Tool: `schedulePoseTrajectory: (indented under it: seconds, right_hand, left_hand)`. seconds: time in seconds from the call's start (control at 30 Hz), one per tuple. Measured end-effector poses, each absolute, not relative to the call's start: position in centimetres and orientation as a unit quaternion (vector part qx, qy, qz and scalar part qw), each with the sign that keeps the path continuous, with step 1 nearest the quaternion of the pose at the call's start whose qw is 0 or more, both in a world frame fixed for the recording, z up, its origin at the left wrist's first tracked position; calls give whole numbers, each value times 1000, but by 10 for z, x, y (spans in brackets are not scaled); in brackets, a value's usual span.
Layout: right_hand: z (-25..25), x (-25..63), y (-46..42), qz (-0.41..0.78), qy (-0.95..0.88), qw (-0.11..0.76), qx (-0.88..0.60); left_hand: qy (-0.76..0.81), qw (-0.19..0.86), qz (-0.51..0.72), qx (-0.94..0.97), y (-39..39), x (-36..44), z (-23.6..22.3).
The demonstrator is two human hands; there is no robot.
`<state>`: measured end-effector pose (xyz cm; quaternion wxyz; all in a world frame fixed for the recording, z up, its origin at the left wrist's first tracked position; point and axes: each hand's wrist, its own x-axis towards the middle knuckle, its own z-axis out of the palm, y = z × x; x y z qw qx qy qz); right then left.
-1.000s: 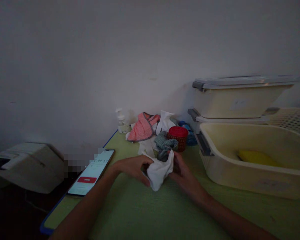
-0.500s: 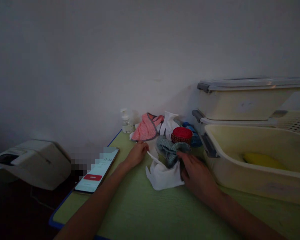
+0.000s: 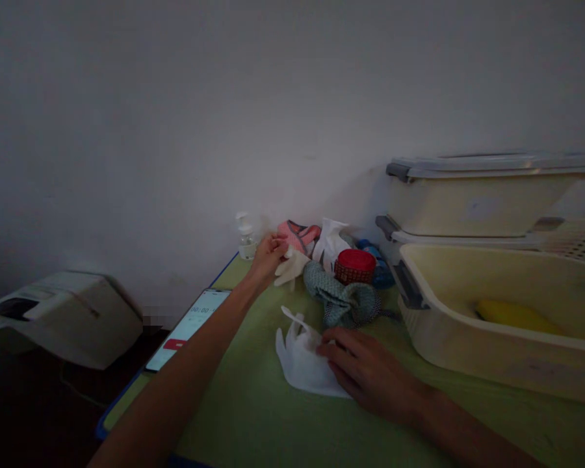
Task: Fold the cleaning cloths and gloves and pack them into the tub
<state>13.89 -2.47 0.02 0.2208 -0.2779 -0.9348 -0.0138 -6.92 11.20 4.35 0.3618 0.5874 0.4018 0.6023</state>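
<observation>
At the far side of the table, my left hand (image 3: 268,257) is closed, its fingertips pinching a cream glove (image 3: 292,266). Right behind that hand lies a pink cloth (image 3: 292,235) with dark edging. Nearer to me, a white glove (image 3: 302,361) lies on the table with some fingers sticking up. My right hand (image 3: 368,370) has its bent fingers on the glove's right part, gripping it; the thumb is mostly hidden. Between the hands and the pile sits a crumpled grey-green knitted cloth (image 3: 338,292), touched by neither hand.
Behind are a red roll (image 3: 355,263), a white cloth (image 3: 330,240), a blue item (image 3: 383,270) and a pump bottle (image 3: 246,240). To the right stand an open cream bin (image 3: 492,364) and a lidded bin (image 3: 482,201). A phone (image 3: 195,325) lies at the left edge.
My left hand has moved away from me with the cream glove, beside the pink cloth. My right hand has left the knitted cloth and come nearer, onto the white glove, which has shifted towards me.
</observation>
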Motion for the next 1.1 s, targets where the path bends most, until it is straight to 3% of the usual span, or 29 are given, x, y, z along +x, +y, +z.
schedulePoseTrajectory:
  seconds: [0.23, 0.47, 0.6, 0.9, 1.1]
  right_hand:
    - [4, 140, -24, 41, -937, 182, -295]
    - [4, 140, -25, 45, -944, 145, -294]
    - [4, 140, -26, 26, -947, 142, -286]
    - [7, 145, -25, 37, -961, 116, -247]
    - [9, 146, -22, 65, -965, 96, -233]
  left_hand:
    - [323, 348, 592, 651, 141, -46, 87]
    - [324, 330, 347, 816, 132, -24, 26]
    - [347, 297, 269, 848, 140, -24, 12]
    - [498, 144, 343, 784, 189, -11, 50]
    - [560, 155, 311, 753, 210, 14, 59]
